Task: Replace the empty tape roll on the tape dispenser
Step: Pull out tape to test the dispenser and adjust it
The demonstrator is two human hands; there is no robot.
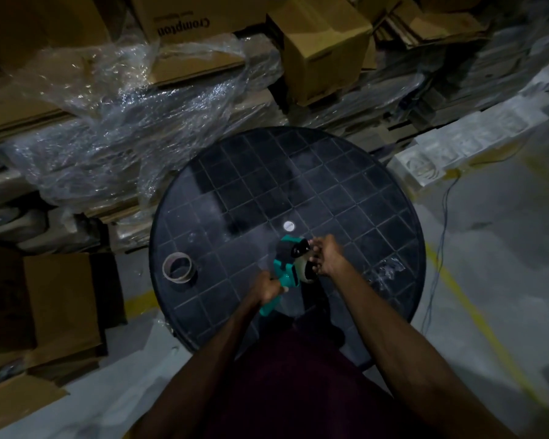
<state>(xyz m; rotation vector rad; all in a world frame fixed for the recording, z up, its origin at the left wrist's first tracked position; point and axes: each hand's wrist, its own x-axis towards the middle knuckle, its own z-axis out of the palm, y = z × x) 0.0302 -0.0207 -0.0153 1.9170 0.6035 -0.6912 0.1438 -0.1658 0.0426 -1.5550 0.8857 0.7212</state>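
While my left hand (269,288) is wrapped around the handle of the teal tape dispenser (286,270), holding it just above the round black table (377,198), my right hand (327,255) sits at the dispenser's far side with its fingers curled in around the tape roll (305,271) mounted there. I can see the pale edge of that roll between the teal frame and my right palm, though the dim light keeps me from telling how firmly the fingers press on it. Off to the left of my left hand, well apart from it, the empty cardboard core (177,267) stands on the table near the edge. Just beyond my right hand lies a small white disc (288,225) at the table's centre. To the right of my right hand, a crumpled scrap of clear film (388,269) rests on the tabletop. Further out past both hands, cardboard boxes (324,45) and loose plastic wrap (133,122) are piled up.
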